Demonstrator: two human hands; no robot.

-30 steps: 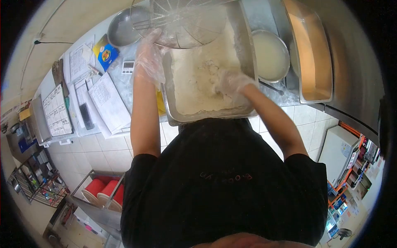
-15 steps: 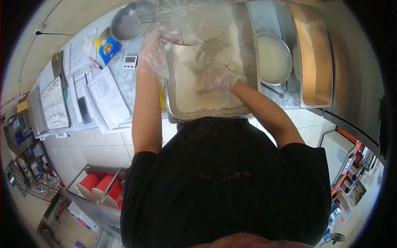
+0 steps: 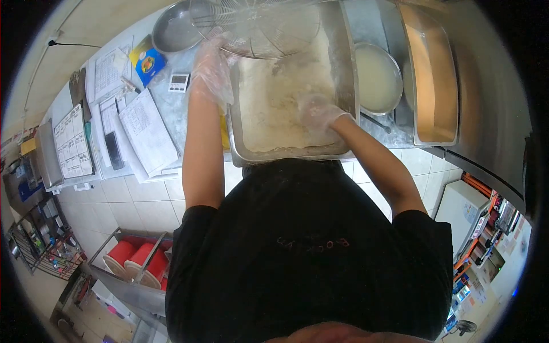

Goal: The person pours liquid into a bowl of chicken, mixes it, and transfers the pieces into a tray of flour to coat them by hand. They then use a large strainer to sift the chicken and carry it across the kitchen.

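Note:
A deep metal pan [image 3: 345, 68] of pale flour [image 3: 269, 114] lies before me. Over its far end tilts a round wire strainer [image 3: 269, 56]. My left hand [image 3: 211, 63], in a clear plastic glove, is closed on the strainer's near left edge. Down at the flour, toward the pan's right side, is my gloved right hand [image 3: 321, 112]; its fingers are blurred and partly lost against the flour.
Right of the pan stand a bowl of pale liquid [image 3: 377, 80] and a tall metal container [image 3: 437, 86]. A steel bowl [image 3: 177, 28], a blue-yellow packet [image 3: 147, 62], a timer [image 3: 178, 83], papers [image 3: 148, 131] and a phone [image 3: 114, 151] lie on the left.
My right hand has moved to the right across the flour, and the flour's surface looks smoother in the middle. My left hand stays at the strainer with little movement.

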